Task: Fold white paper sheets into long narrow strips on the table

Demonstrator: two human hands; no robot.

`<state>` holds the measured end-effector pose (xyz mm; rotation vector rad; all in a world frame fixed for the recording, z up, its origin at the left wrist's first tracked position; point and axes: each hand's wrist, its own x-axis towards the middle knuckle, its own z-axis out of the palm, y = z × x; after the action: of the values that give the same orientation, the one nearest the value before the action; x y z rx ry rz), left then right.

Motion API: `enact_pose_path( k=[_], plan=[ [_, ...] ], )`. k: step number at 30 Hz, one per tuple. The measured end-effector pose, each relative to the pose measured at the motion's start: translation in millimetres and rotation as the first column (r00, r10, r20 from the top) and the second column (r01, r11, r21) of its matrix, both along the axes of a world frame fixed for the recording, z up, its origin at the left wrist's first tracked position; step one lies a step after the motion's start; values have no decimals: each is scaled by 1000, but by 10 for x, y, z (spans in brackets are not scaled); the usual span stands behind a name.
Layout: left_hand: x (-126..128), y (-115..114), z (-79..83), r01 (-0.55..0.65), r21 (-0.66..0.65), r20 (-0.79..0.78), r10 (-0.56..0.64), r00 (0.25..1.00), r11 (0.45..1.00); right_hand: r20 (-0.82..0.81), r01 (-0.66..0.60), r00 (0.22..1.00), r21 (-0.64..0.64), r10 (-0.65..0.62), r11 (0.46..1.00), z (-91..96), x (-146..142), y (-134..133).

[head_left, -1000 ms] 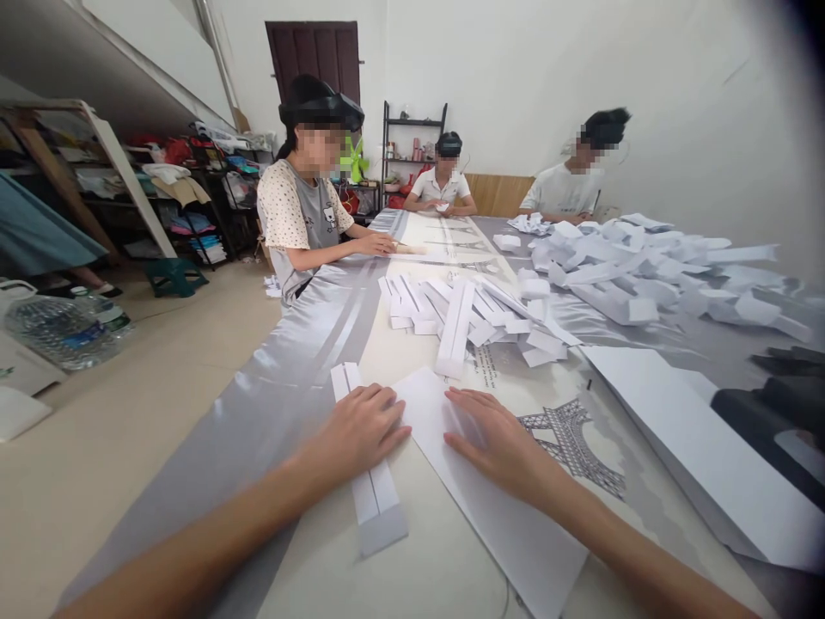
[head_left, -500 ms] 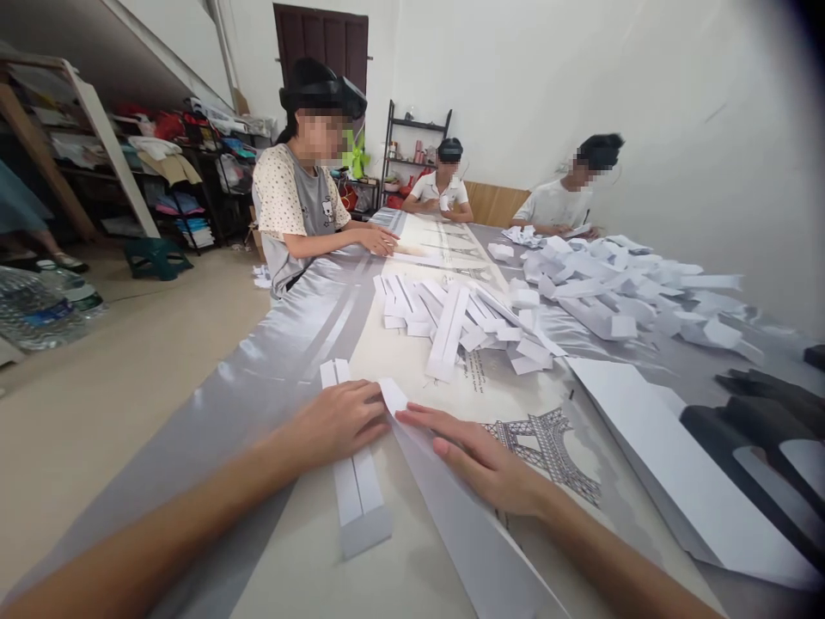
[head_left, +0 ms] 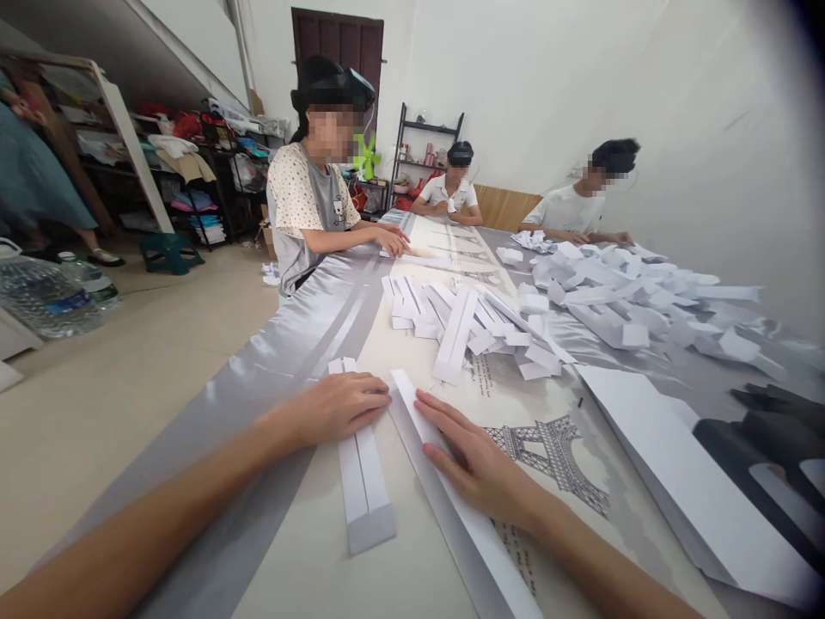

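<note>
My left hand (head_left: 341,407) lies across a narrow folded paper strip (head_left: 364,486), covering its upper middle. Its fingers point right and rest loosely together, with the tips close to the far end of a white paper sheet (head_left: 473,524). That sheet lies lengthwise before me with a long fold along it. On its raised right part rests my right hand (head_left: 467,456), fingers stretched out and thumb apart. Beyond both hands is a loose pile of folded paper strips (head_left: 456,335).
A stack of white paper sheets (head_left: 670,456) lies at right, beside a dark object (head_left: 735,438). Further back is a large heap of folded paper pieces (head_left: 619,284). Three people sit or stand around the table, which has a grey and cream cloth (head_left: 309,516).
My right hand has shifted slightly right along with the sheet, whose fold now stands out more clearly. The left fingertips have come away from the sheet's far corner. The view has turned slightly left.
</note>
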<state>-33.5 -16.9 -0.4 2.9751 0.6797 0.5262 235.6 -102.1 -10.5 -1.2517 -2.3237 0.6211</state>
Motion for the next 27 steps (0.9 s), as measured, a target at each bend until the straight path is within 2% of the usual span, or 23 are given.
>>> enact_pose_path(
  k=[5,10,21,27],
  plan=[
    [-20,18,37,12,69,-72,-7,997,998,59,-14,998,-8,15,1000,-35,-6,2],
    [-22,17,52,22,91,-56,-17,998,996,82,-19,996,14,18,1000,-66,-55,-8],
    [-57,1,68,-69,38,-111,73,991,997,166,-49,986,90,33,995,-82,-141,-30],
    [-52,-6,81,-74,20,-102,75,992,997,201,-55,979,103,34,993,-83,-162,-34]
  ],
)
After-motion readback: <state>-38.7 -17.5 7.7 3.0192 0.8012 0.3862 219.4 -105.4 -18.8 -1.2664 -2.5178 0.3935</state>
